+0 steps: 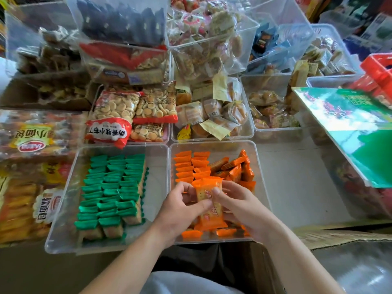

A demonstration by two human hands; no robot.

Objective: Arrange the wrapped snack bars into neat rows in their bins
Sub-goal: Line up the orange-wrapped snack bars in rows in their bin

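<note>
The left hand (180, 205) and right hand (239, 205) pinch 1 orange snack bar (209, 193) by its sides, above the near half of the right bin (222, 148). Behind it stand 2 neat orange rows (191, 166) beside a loose heap (235, 168); green bars (112, 187) line the left bin (157, 177)

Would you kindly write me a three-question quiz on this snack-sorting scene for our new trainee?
1. True or false: the green bars stand in neat rows in their bin.
2. What do the left hand and right hand hold together? A. an orange bar B. a green bar C. a bottle
3. Fill in: in the orange bin, the jumbled bars lie at the far ___ side.

Key: 1 true; 2 A; 3 right.
</note>
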